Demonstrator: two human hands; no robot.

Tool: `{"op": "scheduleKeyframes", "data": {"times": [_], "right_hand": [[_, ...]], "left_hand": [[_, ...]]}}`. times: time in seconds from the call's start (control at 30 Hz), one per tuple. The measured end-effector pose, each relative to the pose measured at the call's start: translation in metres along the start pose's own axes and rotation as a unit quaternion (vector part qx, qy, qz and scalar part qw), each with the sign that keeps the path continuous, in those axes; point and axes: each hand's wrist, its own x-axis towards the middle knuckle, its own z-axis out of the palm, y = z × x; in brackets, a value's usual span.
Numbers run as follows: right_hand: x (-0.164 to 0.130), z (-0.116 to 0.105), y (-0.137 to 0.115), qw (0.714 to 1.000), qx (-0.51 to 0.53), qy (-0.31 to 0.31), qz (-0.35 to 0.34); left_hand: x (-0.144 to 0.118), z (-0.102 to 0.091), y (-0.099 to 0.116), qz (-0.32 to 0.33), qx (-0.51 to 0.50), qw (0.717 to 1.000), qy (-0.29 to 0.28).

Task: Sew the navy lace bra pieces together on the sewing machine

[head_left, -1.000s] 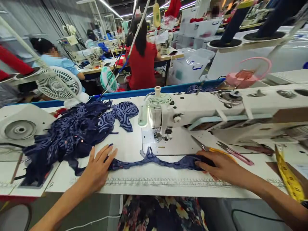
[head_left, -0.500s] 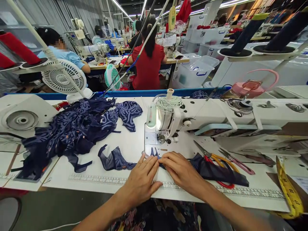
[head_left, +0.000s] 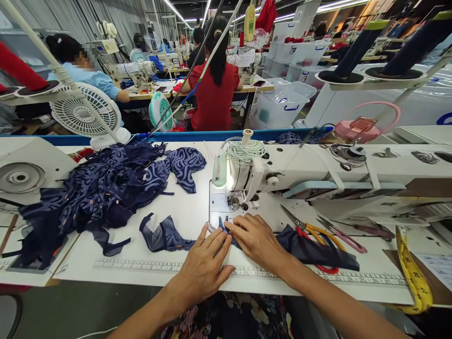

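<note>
Left hand flat, fingers extended, pressing down on navy lace strip at front edge of table. Right hand likewise flat and open, fingertips touching the same strip just beside the left hand; neither hand clenched, both holding cloth down by pressure only. Strip lying across table in front of sewing machine, middle section under both hands just before the needle area, left end loose and folded, right end trailing past the right wrist. Printed ruler running along near edge of table, under the hands. Scissors with orange handles lying right of the right hand, partly on the strip's dark end; second pair with pink handles just beside. Yellow measuring tape at far right edge. Pile of navy patterned cloth on table to the left, well apart from the hands. White cord spool on top of machine head. White fan behind the pile. Further back, person in red top seated facing away at another table.
</note>
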Motion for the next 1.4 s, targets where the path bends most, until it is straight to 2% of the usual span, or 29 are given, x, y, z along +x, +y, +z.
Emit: {"op": "scheduleKeyframes", "data": {"times": [0.13,0.2,0.33,0.5,0.67,0.77,0.87,0.93,1.1,1.23,1.4], "right_hand": [[0.007,0.000,0.005,1.000,-0.023,0.001,0.005],[0.008,-0.003,0.009,1.000,0.011,0.009,0.010],[0.002,-0.007,0.010,0.993,0.090,0.065,0.033],[0.000,0.000,0.006,0.995,0.097,0.025,0.006],[0.008,0.001,0.013,0.990,0.099,0.076,0.071],[0.002,-0.004,0.011,0.979,0.143,0.097,0.107],[-0.010,-0.007,0.004,0.981,0.172,0.064,0.064],[-0.017,-0.006,0.002,0.988,0.142,0.057,0.035],[-0.027,-0.006,0.003,0.995,0.074,0.063,0.022],[-0.032,-0.008,0.004,0.998,0.033,0.047,-0.001],[-0.036,-0.006,0.005,0.998,0.001,0.059,-0.008]], "left_hand": [[0.000,-0.001,0.000,-0.011,0.000,1.000,-0.009],[0.000,-0.001,0.000,-0.016,0.000,1.000,-0.019],[-0.004,-0.002,0.003,-0.010,0.010,1.000,-0.028],[-0.004,0.002,0.014,0.002,0.029,0.999,-0.015],[-0.003,0.003,0.020,-0.006,0.025,0.999,-0.023],[-0.005,0.003,0.020,-0.009,0.018,1.000,-0.021],[-0.006,0.005,0.019,-0.001,0.009,1.000,-0.014],[-0.004,0.006,0.019,0.009,0.001,1.000,-0.014],[0.002,0.006,0.015,0.013,-0.019,0.999,-0.028],[0.001,0.004,0.010,0.000,-0.003,1.000,-0.030],[0.003,0.003,0.007,0.018,0.033,0.999,-0.025]]}}
